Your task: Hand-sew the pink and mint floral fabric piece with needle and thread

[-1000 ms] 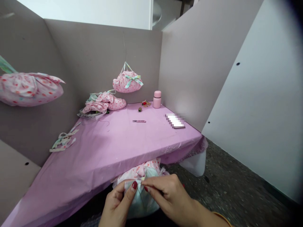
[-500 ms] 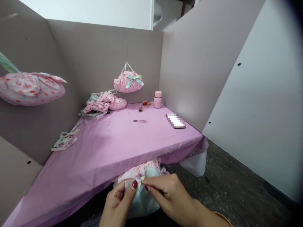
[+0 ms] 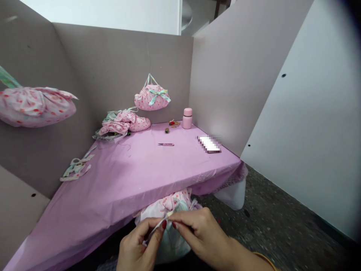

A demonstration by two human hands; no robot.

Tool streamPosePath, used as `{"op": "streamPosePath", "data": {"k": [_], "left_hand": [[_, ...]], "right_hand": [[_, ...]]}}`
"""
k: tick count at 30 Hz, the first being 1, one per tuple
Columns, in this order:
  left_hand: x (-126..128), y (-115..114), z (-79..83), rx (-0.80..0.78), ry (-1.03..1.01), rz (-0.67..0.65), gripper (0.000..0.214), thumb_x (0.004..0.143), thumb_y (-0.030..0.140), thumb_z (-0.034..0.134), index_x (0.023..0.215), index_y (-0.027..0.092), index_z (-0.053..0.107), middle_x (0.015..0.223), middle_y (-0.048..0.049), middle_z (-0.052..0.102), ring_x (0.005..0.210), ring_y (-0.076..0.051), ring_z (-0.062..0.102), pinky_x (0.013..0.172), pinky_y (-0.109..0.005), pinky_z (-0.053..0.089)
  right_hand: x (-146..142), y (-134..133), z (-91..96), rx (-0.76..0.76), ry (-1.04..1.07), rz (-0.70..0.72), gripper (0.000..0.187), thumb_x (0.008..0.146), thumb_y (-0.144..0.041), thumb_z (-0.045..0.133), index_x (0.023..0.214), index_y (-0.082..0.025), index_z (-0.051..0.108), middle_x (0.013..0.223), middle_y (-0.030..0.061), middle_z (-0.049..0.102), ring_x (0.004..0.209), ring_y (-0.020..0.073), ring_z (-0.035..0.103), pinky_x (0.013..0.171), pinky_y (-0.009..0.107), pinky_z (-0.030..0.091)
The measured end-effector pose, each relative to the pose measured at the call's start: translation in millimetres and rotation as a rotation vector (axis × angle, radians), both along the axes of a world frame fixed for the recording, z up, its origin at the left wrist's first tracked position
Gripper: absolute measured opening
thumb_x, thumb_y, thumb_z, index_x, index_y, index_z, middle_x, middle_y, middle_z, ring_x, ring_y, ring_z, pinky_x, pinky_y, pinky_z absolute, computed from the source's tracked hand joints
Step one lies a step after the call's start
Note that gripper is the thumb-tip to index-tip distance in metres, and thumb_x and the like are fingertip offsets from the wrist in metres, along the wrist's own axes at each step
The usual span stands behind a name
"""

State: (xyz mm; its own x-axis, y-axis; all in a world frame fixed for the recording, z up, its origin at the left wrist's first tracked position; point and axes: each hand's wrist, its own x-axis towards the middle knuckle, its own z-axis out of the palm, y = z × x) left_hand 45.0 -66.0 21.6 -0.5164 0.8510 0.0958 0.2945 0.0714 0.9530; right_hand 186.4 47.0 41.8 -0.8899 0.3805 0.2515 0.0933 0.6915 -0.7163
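1. The pink-and-mint fabric bundle (image 3: 169,210) sits just below the table's near edge.
2. Left hand (image 3: 138,246) and right hand (image 3: 203,235) pinch a fold at its top.
3. Snips (image 3: 166,144) lie on the pink tablecloth (image 3: 126,177); a pouch (image 3: 151,97) hangs behind.

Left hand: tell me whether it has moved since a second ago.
Yes. The left hand has dropped slightly and rotated, its thumb now lower against the pink plastic-covered table edge, still pinching the pink-and-mint fabric bundle.

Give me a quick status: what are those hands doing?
Left hand and right hand both pinch pink-and-mint fabric bundle below purple-covered table edge. Nothing blocking.
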Motion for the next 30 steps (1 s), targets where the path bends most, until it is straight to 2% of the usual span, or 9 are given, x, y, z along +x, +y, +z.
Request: {"op": "streamPosePath", "data": {"k": [7,9,12,16,21,24,27,30], "left_hand": [[-0.2,0.8,-0.4,0.024,0.014,-0.051,0.015,0.077,0.030,0.065,0.086,0.024,0.076,0.082,-0.0050,0.077,0.075,-0.024,0.068,0.070,-0.024,0.051],[0.8,1.0,1.5,0.018,-0.030,-0.053,0.018,0.078,0.033,0.064,0.087,0.023,0.076,0.083,-0.0054,0.077,0.074,-0.024,0.067,0.069,-0.024,0.051],[2.5,1.8,4.9,0.001,-0.119,-0.068,0.023,0.079,0.038,0.062,0.088,0.022,0.075,0.082,-0.0052,0.076,0.070,-0.023,0.065,0.067,-0.025,0.050],[3.6,3.5,6.4,-0.013,-0.258,-0.117,0.023,0.078,0.040,0.062,0.086,0.022,0.075,0.080,-0.0039,0.075,0.071,-0.022,0.062,0.068,-0.024,0.049],[3.4,4.2,4.2,-0.021,-0.361,-0.133,0.024,0.078,0.041,0.063,0.084,0.021,0.074,0.075,-0.0030,0.072,0.069,-0.020,0.059,0.066,-0.023,0.047],[3.3,4.0,3.8,-0.026,-0.397,-0.145,0.026,0.078,0.043,0.063,0.085,0.020,0.074,0.072,-0.0032,0.071,0.069,-0.020,0.059,0.066,-0.024,0.047],[3.8,4.3,5.3,-0.037,-0.417,-0.157,0.025,0.078,0.042,0.063,0.084,0.020,0.074,0.072,-0.0036,0.071,0.069,-0.020,0.059,0.066,-0.025,0.047],[4.8,4.7,7.2,-0.035,-0.416,-0.182,0.024,0.078,0.041,0.063,0.083,0.020,0.074,0.073,-0.0040,0.071,0.070,-0.020,0.059,0.067,-0.025,0.048]], "right_hand": [[-0.2,1.5,-3.7,0.032,-0.017,-0.005,0.024,0.091,-0.014,0.043,0.093,-0.019,0.066,0.075,0.0004,0.067,0.064,0.0117,0.059,0.061,0.020,0.040],[0.5,2.1,-4.1,0.034,-0.023,-0.051,0.023,0.090,-0.017,0.046,0.105,-0.018,0.063,0.077,0.0014,0.067,0.062,0.0128,0.058,0.060,0.021,0.040],[1.8,3.5,-2.4,0.016,-0.024,-0.067,0.034,0.089,-0.018,0.048,0.122,-0.020,0.054,0.089,0.0040,0.070,0.069,0.0150,0.062,0.064,0.022,0.043],[2.7,5.2,0.2,-0.023,-0.029,-0.003,0.027,0.090,-0.014,0.045,0.106,-0.023,0.065,0.089,0.0016,0.070,0.075,0.0141,0.063,0.069,0.022,0.044],[3.1,6.0,-0.6,-0.040,0.011,-0.003,0.034,0.090,-0.016,0.047,0.122,-0.022,0.057,0.105,0.0038,0.069,0.083,0.0148,0.064,0.075,0.023,0.045],[2.9,6.2,-0.7,-0.047,0.019,0.041,0.033,0.091,-0.015,0.046,0.120,-0.023,0.058,0.103,0.0021,0.070,0.084,0.0137,0.064,0.076,0.022,0.045],[2.6,5.9,0.7,-0.060,0.013,0.024,0.034,0.090,-0.015,0.048,0.123,-0.020,0.056,0.104,0.0037,0.069,0.087,0.0143,0.063,0.077,0.022,0.045],[2.6,5.5,2.6,-0.081,0.018,0.091,0.034,0.090,-0.013,0.047,0.122,-0.020,0.057,0.103,0.0030,0.069,0.089,0.0135,0.062,0.079,0.021,0.043]]}}
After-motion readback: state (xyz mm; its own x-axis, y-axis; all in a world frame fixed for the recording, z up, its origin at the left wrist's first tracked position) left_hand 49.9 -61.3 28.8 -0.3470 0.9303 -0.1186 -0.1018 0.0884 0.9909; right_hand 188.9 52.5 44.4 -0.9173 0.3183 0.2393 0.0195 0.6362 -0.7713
